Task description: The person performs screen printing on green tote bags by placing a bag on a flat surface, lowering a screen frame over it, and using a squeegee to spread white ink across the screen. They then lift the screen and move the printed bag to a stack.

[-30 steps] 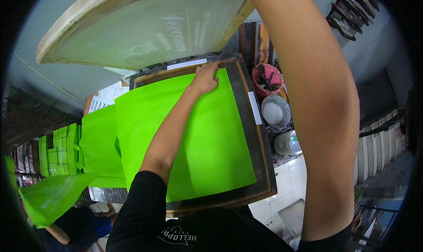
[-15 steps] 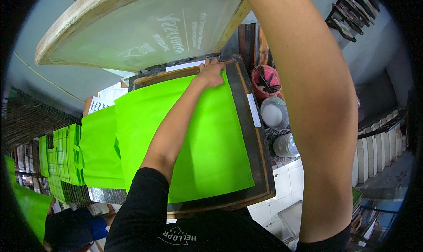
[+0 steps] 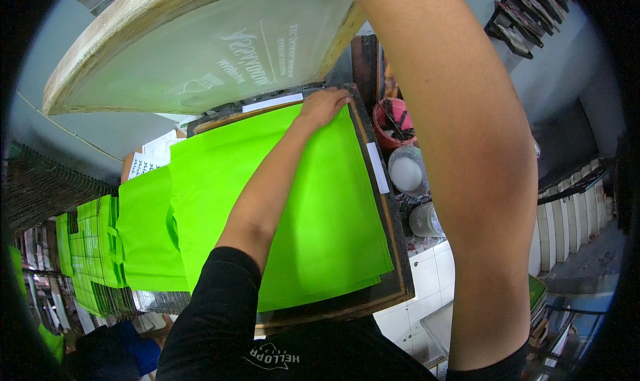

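A bright green fabric bag lies flat on a dark, wood-edged board in front of me. At the bag's far right corner, my left hand has its fingers curled over the edge, gripping it. A second green edge shows beneath along the near right side. Above the board's far side, a wood-framed printing screen with pale mesh and lettering stands tilted up. My right forearm rises past the screen's right end; that hand is beyond the top of the picture.
More green bags continue left, some over a wire grid. Right of the board stand a pink bucket with tools and clear containers. A person in dark clothing is at lower left. White floor tiles lie below.
My left hand has gone from spread fingers to curled ones at the corner. The green bag's right edge has shifted right, uncovering another green edge below. The view has moved slightly.
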Demonstrator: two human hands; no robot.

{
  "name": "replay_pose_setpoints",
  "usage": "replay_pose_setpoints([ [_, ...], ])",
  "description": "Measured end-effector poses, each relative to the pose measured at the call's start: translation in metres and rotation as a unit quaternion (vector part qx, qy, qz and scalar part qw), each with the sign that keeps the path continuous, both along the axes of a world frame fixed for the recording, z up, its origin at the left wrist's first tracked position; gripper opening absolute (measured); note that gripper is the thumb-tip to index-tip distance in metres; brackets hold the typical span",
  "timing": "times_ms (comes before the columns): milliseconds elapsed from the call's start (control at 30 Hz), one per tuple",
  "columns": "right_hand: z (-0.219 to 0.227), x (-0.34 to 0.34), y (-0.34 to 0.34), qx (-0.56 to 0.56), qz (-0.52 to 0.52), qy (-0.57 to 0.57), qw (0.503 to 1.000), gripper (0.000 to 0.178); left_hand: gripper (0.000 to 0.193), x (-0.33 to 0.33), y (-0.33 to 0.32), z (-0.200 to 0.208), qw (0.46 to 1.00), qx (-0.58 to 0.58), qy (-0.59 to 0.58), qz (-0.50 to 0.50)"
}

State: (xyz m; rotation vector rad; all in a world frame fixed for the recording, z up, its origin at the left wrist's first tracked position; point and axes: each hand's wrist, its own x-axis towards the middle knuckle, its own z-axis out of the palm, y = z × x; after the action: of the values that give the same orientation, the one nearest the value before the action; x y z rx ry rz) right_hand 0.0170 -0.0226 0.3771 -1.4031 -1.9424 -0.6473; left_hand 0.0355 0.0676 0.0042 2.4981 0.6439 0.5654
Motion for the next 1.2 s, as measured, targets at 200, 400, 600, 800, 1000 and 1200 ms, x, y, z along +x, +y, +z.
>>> replay_pose_setpoints([
  [200, 0.004, 0.010, 0.013, -0.035, -0.036, 0.000, 0.999, 0.033, 0.110, -0.017, -0.072, 0.008, 0.972, 0.036, 0.177, 0.152],
  [400, 0.007, 0.000, 0.014, -0.021, -0.011, -0.038, 0.999, 0.034, 0.137, -0.030, -0.072, -0.011, 0.955, -0.078, 0.228, 0.172],
  [600, 0.006, -0.006, 0.014, -0.014, -0.016, -0.045, 0.999, 0.034, 0.143, -0.017, -0.063, -0.022, 0.952, -0.080, 0.207, 0.212],
  [800, 0.002, 0.002, 0.004, -0.017, 0.012, -0.022, 1.000, 0.034, 0.142, -0.012, -0.070, -0.007, 0.934, -0.102, 0.232, 0.252],
  [1000, 0.003, 0.002, 0.012, -0.015, 0.012, -0.085, 0.996, 0.034, 0.144, -0.007, -0.061, -0.008, 0.928, -0.124, 0.248, 0.249],
  [1200, 0.004, 0.005, 0.013, -0.014, 0.027, -0.072, 0.997, 0.034, 0.147, 0.001, -0.053, -0.006, 0.918, -0.135, 0.274, 0.251],
])
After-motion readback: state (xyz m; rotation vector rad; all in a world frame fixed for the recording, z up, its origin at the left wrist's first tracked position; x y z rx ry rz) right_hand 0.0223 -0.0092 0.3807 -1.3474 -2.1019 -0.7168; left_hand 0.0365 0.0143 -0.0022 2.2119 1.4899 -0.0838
